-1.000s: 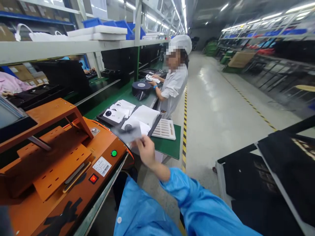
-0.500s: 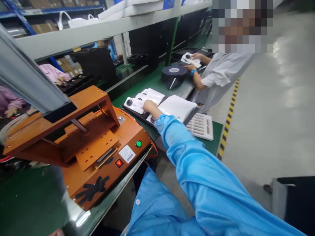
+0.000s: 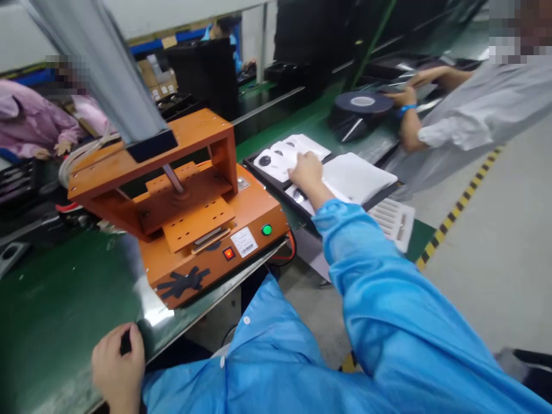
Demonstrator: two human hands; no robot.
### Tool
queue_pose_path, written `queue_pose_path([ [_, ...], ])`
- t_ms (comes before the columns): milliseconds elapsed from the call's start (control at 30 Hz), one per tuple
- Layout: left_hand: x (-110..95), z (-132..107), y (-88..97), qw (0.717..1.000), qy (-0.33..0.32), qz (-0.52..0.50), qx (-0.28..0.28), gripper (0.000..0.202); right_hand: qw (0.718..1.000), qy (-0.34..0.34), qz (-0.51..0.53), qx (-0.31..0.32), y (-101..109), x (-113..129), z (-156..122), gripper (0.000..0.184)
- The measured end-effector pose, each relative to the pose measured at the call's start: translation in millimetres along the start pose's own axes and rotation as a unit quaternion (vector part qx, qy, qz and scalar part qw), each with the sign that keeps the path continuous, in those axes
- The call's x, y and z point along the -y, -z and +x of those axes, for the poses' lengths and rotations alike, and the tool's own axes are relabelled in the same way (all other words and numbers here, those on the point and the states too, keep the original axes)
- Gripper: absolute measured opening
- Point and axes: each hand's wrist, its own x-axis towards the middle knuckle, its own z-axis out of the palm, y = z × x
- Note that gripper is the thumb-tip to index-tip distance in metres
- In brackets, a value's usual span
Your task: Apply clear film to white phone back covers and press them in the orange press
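Observation:
My right hand (image 3: 307,172), in a blue sleeve, reaches out over a black tray (image 3: 276,183) and rests on the white packets (image 3: 276,161) with dark round parts that lie in it; the fingers are bent down onto the packets and partly hidden. A stack of white sheets (image 3: 356,177) lies just right of the hand. My left hand (image 3: 117,368) is at the near edge of the green bench (image 3: 52,310), fingers curled over the metal edge around a small dark item I cannot make out. An orange press machine (image 3: 194,213) stands between the hands.
A person in white works at the far right beside a black tape roll (image 3: 363,103). A white ribbed tray (image 3: 392,218) lies at the bench end. People in pink sit across the line at the left. A grey post (image 3: 107,69) rises over the press. Yellow-black floor tape (image 3: 457,221) marks the aisle.
The view swung left and down. My right hand moved from mid-air with a sheet onto the packets in the tray. My left hand has come into view at the bench edge.

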Motion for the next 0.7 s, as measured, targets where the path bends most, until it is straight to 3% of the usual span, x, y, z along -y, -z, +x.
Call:
queue_pose_path([
  [67,-9.2,-4.6,4.1,1.0,-0.011,-0.017,0.014,0.017,0.996,0.026,0.054,-0.061,2.7,3.9,-47.7,0.043],
  [167,-24.5,-11.3,5.2,0.999,0.027,-0.043,0.018,0.021,0.975,0.07,0.154,-0.145,0.0,15.7,-160.8,0.044],
  [233,-30.3,-14.6,2.9,0.995,0.062,-0.068,0.041,0.021,0.901,0.254,0.3,-0.185,-2.6,24.6,-247.6,0.043],
  [300,-32.4,-18.3,1.5,0.992,0.086,-0.079,0.056,0.022,0.861,0.359,0.351,-0.08,-4.8,36.1,-324.0,0.052],
  [367,-31.2,-21.4,3.1,0.989,0.097,-0.085,0.069,0.021,0.816,0.43,0.386,0.011,-8.0,51.0,-375.7,0.045],
  [433,-25.2,-19.2,6.9,0.986,0.098,-0.099,0.094,0.019,0.768,0.5,0.393,0.075,-12.9,67.9,-397.9,0.037],
  [533,-3.1,4.9,11.4,0.977,0.099,-0.121,0.143,0.015,0.699,0.601,0.375,0.098,-21.4,94.6,-393.5,0.026],
  [633,34.4,56.2,7.2,0.972,0.121,-0.111,0.166,0.014,0.649,0.664,0.362,0.08,-28.6,121.4,-381.7,0.021],
  [700,66.9,97.7,0.7,0.971,0.15,-0.084,0.166,0.017,0.647,0.667,0.362,0.071,-34.1,135.9,-381.5,0.018],
])
